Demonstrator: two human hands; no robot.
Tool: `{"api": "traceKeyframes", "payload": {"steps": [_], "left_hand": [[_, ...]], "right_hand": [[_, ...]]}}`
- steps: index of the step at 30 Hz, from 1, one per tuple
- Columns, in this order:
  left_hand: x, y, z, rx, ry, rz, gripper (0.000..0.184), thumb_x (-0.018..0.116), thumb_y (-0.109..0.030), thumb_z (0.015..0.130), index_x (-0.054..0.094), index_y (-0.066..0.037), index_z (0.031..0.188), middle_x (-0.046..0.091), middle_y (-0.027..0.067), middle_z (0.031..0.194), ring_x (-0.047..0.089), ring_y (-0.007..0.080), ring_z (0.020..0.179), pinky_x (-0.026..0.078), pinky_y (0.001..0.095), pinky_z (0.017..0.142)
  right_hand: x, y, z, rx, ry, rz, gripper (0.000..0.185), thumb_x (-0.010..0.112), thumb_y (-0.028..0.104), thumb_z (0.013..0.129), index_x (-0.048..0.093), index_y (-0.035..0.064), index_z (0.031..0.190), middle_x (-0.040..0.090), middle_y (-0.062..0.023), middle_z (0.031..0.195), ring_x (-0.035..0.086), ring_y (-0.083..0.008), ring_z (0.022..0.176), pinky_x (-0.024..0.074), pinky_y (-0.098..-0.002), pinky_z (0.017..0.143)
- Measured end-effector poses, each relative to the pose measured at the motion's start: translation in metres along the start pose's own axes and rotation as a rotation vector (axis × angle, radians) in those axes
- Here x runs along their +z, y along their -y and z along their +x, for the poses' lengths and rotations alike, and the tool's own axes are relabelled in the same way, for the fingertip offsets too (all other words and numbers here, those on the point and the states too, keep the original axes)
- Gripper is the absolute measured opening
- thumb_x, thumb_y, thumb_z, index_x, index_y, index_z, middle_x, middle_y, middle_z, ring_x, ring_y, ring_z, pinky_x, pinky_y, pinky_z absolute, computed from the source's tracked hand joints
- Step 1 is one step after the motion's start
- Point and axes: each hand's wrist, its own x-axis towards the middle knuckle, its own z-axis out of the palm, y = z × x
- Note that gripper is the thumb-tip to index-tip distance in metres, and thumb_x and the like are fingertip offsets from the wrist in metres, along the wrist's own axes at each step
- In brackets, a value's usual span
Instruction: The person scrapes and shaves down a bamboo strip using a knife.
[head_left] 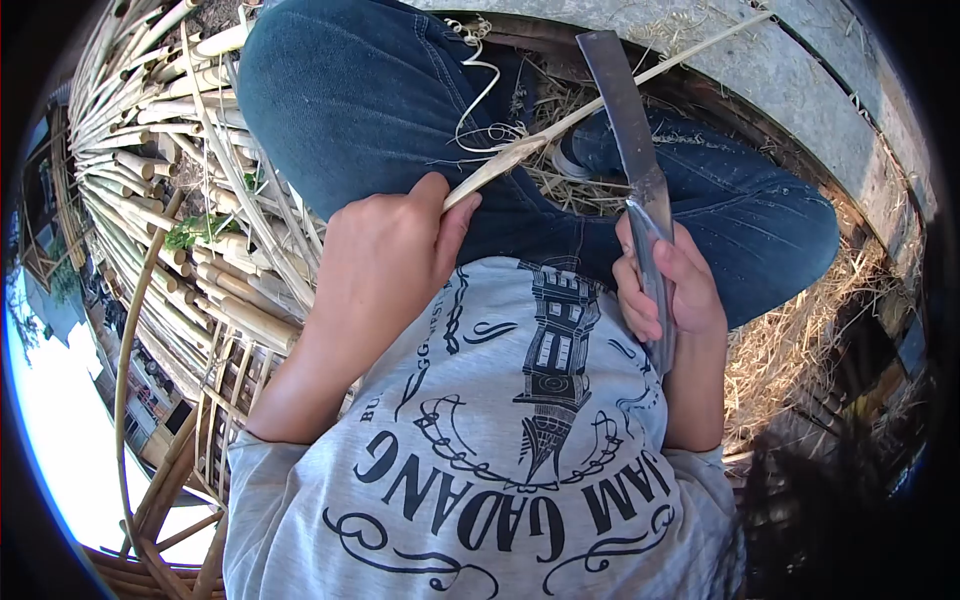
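Note:
My left hand (385,240) is closed around the near end of a pale bamboo strip (510,157), which slants up and away to the right. Thin curled shavings (480,85) hang from the strip beside my thigh. My right hand (675,285) grips a long knife (628,120) by its grey metallic-looking handle, with the dark blade pointing away from me. The blade crosses over the strip in this view; whether the two touch, I cannot tell. Both hands are above my lap, in front of my grey printed shirt (500,400).
My bent legs in blue jeans (340,90) frame the work. On the left lies a large pile of cut bamboo poles (240,310). Straw-like shavings (800,340) cover the ground at right. A grey slab (720,70) lies beyond my legs.

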Motion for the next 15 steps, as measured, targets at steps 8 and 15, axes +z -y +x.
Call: {"api": "traceKeyframes", "payload": {"steps": [8,15], "left_hand": [[-0.022,-0.011,0.007,-0.078,0.289,-0.513,0.016,0.054,-0.014,0.097,0.045,-0.001,0.092,0.048,0.0218,0.060,0.053,0.0444,0.061,0.037,0.0449,0.054],[-0.002,-0.016,0.022,0.007,0.289,-0.535,0.020,0.053,-0.015,0.098,0.043,0.001,0.089,0.048,0.0238,0.060,0.052,0.0461,0.062,0.036,0.0481,0.055]], "right_hand": [[0.022,0.020,0.006,-0.054,-0.450,-0.621,0.053,0.069,-0.001,0.080,0.046,-0.0016,0.129,0.051,0.0016,0.068,0.049,-0.0046,0.044,0.0399,-0.0219,0.038],[0.002,0.029,-0.004,0.083,-0.422,-0.552,0.056,0.064,-0.002,0.081,0.045,-0.0023,0.133,0.056,-0.0019,0.074,0.049,-0.0051,0.044,0.0411,-0.0213,0.039]]}}
